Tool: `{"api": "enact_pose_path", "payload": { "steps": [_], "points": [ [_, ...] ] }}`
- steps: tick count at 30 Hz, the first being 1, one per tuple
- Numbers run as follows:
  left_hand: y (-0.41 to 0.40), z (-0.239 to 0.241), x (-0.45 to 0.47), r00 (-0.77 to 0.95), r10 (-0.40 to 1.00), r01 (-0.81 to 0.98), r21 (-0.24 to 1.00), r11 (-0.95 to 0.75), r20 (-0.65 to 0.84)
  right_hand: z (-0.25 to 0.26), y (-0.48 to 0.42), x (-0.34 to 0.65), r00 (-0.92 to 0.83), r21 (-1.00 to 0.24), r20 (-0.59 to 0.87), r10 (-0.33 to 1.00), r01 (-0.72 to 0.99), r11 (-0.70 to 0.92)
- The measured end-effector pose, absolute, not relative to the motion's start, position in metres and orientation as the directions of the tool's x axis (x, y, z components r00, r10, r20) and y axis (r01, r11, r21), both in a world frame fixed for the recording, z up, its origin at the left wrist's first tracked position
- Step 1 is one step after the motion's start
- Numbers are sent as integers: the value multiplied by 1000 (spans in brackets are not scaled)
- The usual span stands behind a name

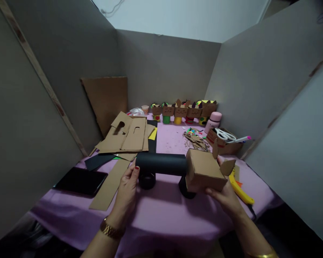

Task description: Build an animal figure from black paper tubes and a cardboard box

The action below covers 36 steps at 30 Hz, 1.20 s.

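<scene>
A black paper tube (161, 164) lies sideways across the middle, with a cardboard box head (204, 168) at its right end. Two pointed cardboard ears stick out from the head's right side. My left hand (129, 179) grips the tube's left end, thumb on the near side. Around the box head's right side, my right hand (223, 193) is closed, its thumb along the lower edge. Beneath the tube's left end stands a round black ring-shaped piece (147, 180). Another black piece (187, 188) shows under the head, partly hidden. Whether the tube and head are joined cannot be seen.
Flat cardboard pieces (129, 134) and a black tablet (80, 181) lie left. A yellow glue gun (240, 188) is at right, near a box (231, 146) with scissors (224, 135). Cardboard scraps (196, 141), a pink bottle (213, 122) and several animal-faced cups (180, 111) stand behind.
</scene>
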<state>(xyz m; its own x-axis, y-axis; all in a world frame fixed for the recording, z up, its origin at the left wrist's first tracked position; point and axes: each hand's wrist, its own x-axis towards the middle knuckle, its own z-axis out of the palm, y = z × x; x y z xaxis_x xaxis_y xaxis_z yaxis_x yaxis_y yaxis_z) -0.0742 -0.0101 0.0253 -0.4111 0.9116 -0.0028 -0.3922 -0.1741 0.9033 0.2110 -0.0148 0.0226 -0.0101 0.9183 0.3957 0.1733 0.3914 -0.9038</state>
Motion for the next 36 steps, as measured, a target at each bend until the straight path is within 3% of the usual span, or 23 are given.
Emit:
{"api": "enact_pose_path", "payload": {
  "steps": [4,12,36],
  "points": [
    [-9,22,-76,-346,932,-281,937,-209,104,21,-15,211,-18,-914,378,926,154,376],
    [-14,24,-81,-280,948,-176,962,-209,154,18,-14,213,-31,-911,374,927,172,374],
    [-17,38,-81,-197,962,-165,961,-222,188,9,-14,213,-52,-922,366,929,120,369]
  ]
}}
